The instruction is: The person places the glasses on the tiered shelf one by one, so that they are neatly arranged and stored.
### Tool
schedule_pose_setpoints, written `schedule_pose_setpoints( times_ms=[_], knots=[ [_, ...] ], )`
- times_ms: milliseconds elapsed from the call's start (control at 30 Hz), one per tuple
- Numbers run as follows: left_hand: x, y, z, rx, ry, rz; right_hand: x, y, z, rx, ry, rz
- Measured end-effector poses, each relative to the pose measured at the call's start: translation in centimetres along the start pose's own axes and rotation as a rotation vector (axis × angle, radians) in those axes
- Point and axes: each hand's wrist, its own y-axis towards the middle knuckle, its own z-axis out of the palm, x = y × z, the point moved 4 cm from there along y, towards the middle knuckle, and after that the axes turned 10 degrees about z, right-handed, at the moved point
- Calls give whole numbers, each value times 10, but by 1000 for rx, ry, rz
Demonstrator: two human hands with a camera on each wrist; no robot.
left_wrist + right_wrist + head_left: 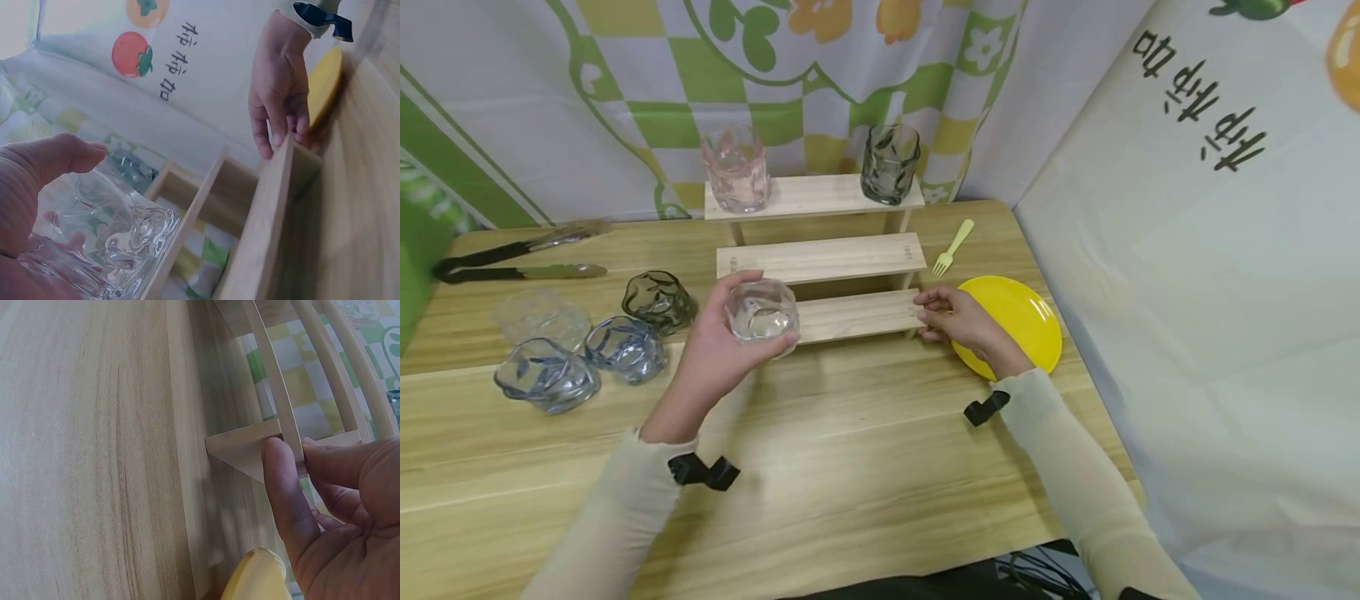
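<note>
My left hand [718,350] grips a clear drinking glass [763,312], fingers and thumb round its sides, in front of the left end of a three-step wooden rack [857,318]. The left wrist view shows the glass [119,231] close up beside the rack's boards. At the rack's right end, my right hand [962,321] pinches the tip of the lowest board; in the right wrist view the fingers [284,481] lie on both sides of it. On the top step stand a pink glass [737,179] at the left and a dark grey glass [891,167] at the right.
Left of the rack sit a dark glass [658,302], two bluish glasses [625,350] and another clear glass [541,318]. Black-handled tongs [520,254] lie behind them. A yellow plate [1033,325] and a small yellow fork [953,247] lie on the right.
</note>
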Motion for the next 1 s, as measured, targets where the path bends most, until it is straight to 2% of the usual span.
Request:
schedule_pose_setpoints(
  times_ms=[167,267,400,567,767,1000],
  knots=[
    [-5,41,30,42,-47,32,1,-1,0,1,-8,6],
    [-4,63,51,52,-67,25,0,-1,0,-3,-9,10],
    [-3,86,76,53,-72,20,0,-1,0,-5,-11,11],
    [-5,110,99,49,-55,41,2,-1,-1,-7,-18,7],
    [-2,130,117,-15,5,79,0,0,-2,2,-16,8],
    [0,135,131,-47,26,71,-1,1,-2,4,-8,2]
  ],
)
